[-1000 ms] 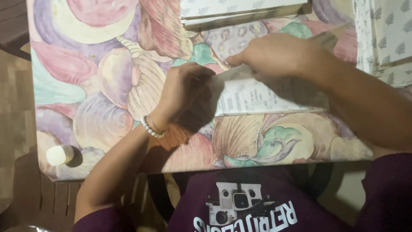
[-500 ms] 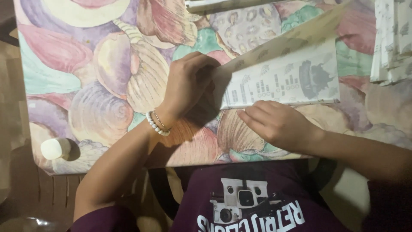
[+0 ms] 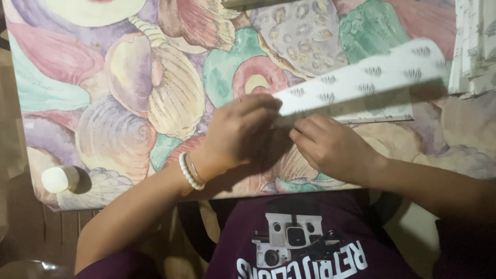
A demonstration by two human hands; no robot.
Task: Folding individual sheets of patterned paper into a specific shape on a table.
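Note:
A white paper sheet with small dark printed marks (image 3: 361, 77) is folded over into a long strip, raised at an angle above the table. My left hand (image 3: 235, 132), with a white bead bracelet at the wrist, pinches the strip's near left end. My right hand (image 3: 330, 144) rests just beside it, fingers on the lower layer of the paper against the table. The sheet's lower part lies flat under the raised flap, partly in shadow.
The table wears a cloth printed with large pastel shells (image 3: 129, 103). A small white round object (image 3: 59, 178) sits at the front left corner. A stack of similar patterned papers (image 3: 475, 46) lies at the right edge; another stack edge (image 3: 253, 3) shows at the top.
The flap of the sheet has been folded over toward me, now showing its patterned side. My right hand has moved left, close to my left hand at the paper's near end.

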